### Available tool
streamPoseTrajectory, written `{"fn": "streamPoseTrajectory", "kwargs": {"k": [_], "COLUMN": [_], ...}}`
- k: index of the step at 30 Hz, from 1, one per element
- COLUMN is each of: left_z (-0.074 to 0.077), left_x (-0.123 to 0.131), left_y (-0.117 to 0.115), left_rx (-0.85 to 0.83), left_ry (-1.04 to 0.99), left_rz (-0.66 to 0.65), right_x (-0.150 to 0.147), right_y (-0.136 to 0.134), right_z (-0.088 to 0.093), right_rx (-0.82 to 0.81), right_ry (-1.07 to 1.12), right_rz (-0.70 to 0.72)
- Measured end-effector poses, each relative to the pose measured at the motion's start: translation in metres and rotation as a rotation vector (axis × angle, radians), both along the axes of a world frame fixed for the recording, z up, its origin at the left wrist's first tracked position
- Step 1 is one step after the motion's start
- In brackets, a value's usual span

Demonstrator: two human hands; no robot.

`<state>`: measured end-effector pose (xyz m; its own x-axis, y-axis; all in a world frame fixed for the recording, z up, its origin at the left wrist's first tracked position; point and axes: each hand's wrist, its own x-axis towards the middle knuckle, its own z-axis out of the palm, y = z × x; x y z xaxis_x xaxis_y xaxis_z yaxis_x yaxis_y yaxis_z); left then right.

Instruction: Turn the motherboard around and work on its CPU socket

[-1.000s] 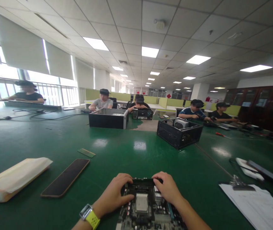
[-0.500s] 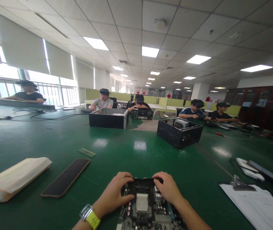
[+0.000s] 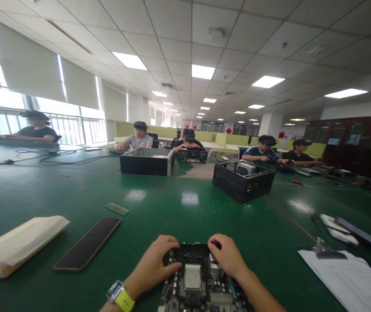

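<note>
A dark motherboard (image 3: 201,299) lies on the green table at the bottom centre, with a pale square processor (image 3: 192,277) in its middle. A black strip (image 3: 193,248) runs along its far edge. My left hand (image 3: 156,264) grips the far left corner, thumb over the board and fingers bent at the edge; a yellow-strapped watch is on that wrist. At the far right corner my right hand (image 3: 226,255) is closed on the board's edge, beside a silver heatsink (image 3: 214,265). Its fingertips are partly hidden.
Left on the green table (image 3: 159,216) are a phone (image 3: 88,244), a paper packet (image 3: 23,245) and a small green stick (image 3: 117,209). Two computer cases (image 3: 146,162) (image 3: 244,182) stand farther back. A clipboard (image 3: 348,273) lies right. Several people sit across the table.
Both hands keep their places on the motherboard. The view has shifted very slightly. At the far left, the long flat object in front of a person has moved left.
</note>
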<state>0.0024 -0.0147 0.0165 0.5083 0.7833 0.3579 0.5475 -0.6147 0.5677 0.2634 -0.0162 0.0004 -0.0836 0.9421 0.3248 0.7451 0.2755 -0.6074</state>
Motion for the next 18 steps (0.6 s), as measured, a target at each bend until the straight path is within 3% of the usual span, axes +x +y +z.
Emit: {"fn": "streamPoseTrajectory", "kwargs": {"k": [18], "left_z": [0.0041], "left_x": [0.0002], "left_y": [-0.0036], "left_rx": [-0.028], "left_ry": [-0.027], "left_rz": [0.011], "right_x": [0.0012], "right_y": [0.0014], "right_z": [-0.0015], "right_rx": [-0.018], "right_ry": [0.000], "right_rz": [-0.020]}}
